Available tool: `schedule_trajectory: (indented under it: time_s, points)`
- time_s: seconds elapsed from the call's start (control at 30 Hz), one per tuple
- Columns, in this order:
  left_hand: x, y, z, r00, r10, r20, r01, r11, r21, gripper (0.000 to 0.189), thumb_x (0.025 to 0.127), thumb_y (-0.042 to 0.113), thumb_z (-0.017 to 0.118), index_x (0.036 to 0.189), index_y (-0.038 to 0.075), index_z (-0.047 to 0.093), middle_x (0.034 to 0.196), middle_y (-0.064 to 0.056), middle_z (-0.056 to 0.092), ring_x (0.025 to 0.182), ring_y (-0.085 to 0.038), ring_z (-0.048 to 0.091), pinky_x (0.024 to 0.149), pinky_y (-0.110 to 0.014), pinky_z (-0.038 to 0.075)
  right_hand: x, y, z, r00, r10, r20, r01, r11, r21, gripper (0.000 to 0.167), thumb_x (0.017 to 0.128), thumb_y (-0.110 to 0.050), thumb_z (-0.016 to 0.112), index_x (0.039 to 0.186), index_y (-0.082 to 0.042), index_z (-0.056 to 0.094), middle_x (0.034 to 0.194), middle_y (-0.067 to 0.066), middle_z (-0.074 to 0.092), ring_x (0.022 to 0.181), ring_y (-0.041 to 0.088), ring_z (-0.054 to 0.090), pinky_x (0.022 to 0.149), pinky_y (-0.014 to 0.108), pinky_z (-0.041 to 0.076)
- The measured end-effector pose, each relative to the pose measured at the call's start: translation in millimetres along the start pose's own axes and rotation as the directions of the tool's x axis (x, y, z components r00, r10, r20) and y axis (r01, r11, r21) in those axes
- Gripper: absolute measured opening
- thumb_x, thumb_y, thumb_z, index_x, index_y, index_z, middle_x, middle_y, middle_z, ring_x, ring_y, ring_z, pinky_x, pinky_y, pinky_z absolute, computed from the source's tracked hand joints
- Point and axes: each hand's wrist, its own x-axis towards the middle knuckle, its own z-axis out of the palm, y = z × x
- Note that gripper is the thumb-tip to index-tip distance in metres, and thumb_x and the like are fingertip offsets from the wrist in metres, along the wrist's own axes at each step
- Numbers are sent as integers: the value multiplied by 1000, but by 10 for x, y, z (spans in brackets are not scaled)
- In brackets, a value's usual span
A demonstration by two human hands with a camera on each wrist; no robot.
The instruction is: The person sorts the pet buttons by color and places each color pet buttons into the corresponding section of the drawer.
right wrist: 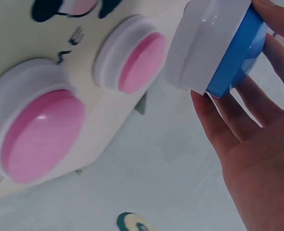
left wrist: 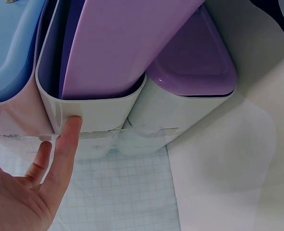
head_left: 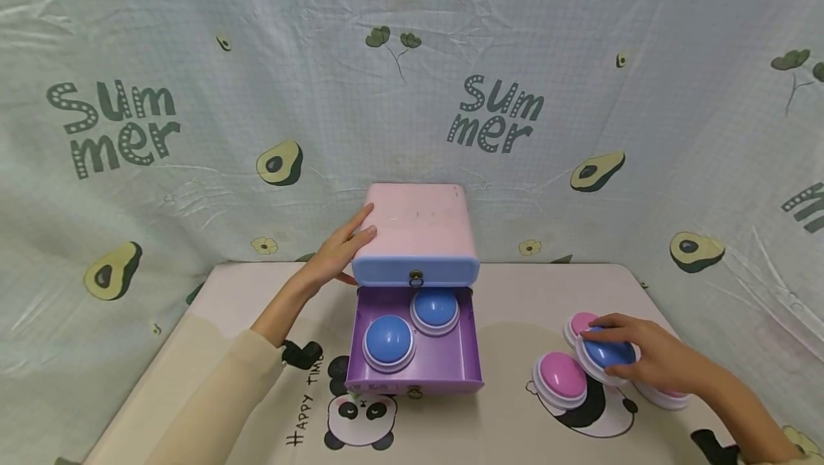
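My left hand (head_left: 336,253) rests against the left side of a small drawer cabinet (head_left: 418,218) with a pink top and blue upper drawer front. In the left wrist view, its extended fingers touch the cabinet wall. Below the blue front, a purple drawer (head_left: 450,365) is pulled out. Two blue push buttons with white bases lie inside: a nearer button (head_left: 388,340) and a farther button (head_left: 435,307). At the right, my right hand (head_left: 666,356) grips another blue push button (right wrist: 245,50) by its rim, raised and tilted in the right wrist view.
Pink push buttons surround my right hand: one nearer (head_left: 563,375), one behind (head_left: 581,323) and one partly hidden under the hand (head_left: 669,395). Another purple drawer (left wrist: 200,62) sits closed in the lowest tier. A printed curtain (head_left: 399,129) hangs behind the table (head_left: 508,300).
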Motion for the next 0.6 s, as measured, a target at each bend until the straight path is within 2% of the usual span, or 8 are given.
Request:
schedule_trajectory:
  time_s: [0.1,0.23,0.33,0.6]
  points:
    - [3,-2,1,1000,-3,2,3,1000,2,68,102,61,49,161,55,16,171,-14,23,140,-52,46,74,-61,63,100,-75,-66,1000,-16,-3,16,1000,4,55,75,-26,92,127,-24,75,126,8,68,106,26,67,76,23,60]
    - [5,-4,0,1000,-12,1,12,1000,0,67,102,62,49,161,56,16,171,-15,25,141,-51,46,77,-64,61,254,-212,-146,1000,-3,18,3,1000,13,52,78,-27,90,128,-22,75,128,10,68,109,35,68,77,37,65]
    - [8,-4,-3,1000,-15,-1,15,1000,-1,66,102,62,49,160,56,17,170,-15,27,140,-51,48,76,-63,62,364,-324,-194,999,5,40,-6,1000,19,50,82,-28,87,130,-23,74,130,11,67,113,37,67,81,47,64]
    - [5,7,-8,1000,-4,2,4,1000,9,67,102,62,48,161,55,16,169,-17,27,138,-52,49,68,-52,65,648,-612,-242,997,-56,58,57,998,-10,53,86,-29,83,137,-25,69,135,6,65,115,27,65,89,45,61]
